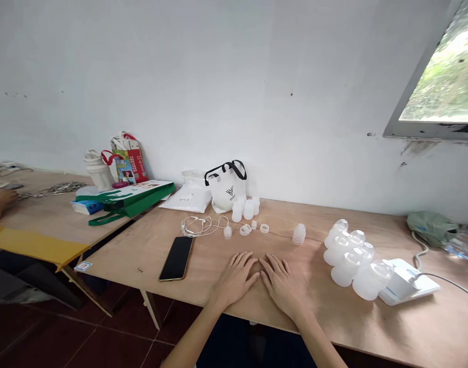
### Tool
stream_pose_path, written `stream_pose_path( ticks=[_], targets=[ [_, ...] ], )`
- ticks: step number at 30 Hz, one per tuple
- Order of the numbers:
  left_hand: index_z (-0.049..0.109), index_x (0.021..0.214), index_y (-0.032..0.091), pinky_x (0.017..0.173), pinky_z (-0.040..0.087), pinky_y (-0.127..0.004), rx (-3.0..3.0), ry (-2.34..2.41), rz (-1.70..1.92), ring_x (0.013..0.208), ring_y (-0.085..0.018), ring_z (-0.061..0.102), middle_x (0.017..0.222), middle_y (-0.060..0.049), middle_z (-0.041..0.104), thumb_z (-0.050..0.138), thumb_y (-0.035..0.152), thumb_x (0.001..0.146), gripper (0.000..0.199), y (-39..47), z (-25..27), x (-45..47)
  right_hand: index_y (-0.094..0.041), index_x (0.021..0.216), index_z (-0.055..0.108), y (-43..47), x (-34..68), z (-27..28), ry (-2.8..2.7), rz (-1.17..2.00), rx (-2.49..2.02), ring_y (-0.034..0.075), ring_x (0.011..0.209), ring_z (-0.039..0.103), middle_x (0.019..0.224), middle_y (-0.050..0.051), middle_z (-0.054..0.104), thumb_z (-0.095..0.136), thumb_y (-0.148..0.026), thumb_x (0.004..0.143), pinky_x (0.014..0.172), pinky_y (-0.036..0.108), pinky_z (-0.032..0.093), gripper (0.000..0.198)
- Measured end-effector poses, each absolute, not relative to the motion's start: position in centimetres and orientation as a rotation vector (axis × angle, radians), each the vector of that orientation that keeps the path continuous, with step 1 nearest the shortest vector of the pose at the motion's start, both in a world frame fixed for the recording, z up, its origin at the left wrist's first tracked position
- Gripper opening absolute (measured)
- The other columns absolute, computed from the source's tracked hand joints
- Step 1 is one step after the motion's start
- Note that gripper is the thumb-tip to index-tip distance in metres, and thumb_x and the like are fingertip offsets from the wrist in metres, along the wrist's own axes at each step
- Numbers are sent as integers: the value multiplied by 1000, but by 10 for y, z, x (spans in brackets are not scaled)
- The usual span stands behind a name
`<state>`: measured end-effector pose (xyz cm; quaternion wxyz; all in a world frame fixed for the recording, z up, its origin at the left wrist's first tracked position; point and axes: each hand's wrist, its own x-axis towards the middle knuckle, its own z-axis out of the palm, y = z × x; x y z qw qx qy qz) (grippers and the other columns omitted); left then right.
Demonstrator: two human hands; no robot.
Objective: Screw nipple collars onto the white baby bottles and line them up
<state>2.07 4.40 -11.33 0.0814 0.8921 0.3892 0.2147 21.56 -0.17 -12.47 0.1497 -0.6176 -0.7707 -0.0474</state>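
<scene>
At lower centre, my left hand (236,278) and right hand (282,286) rest on the table (206,266), fingers slightly apart; the domed stack (299,234) stands beyond my right fingertips.

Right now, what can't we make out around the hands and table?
Palms of the left hand and right hand: head view, turned down toward the wooden tabletop.
Contents of the white tote bag: head view, hidden by its sides.
Far end of the charging-type cable: head view, cut off by right edge.
Most of the co-worker's arm: head view, cut off by left edge.
Corner sticker print: head view, too small.
</scene>
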Motion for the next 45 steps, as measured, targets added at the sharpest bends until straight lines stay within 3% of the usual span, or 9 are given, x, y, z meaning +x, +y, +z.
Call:
stream_pose_path(
  ticks=[45],
  targets=[
    [55, 141, 25, 120, 36, -49, 2662, 1164, 651, 141, -27, 48, 153, -9, 54, 49, 47, 105, 43, 43, -113, 21, -22, 145, 58, -2, 215, -124, -2198, -134, -1767, 28, 144, 46, 154, 12, 53, 34, -32, 107, 118, 52, 34, 46]
  ],
)
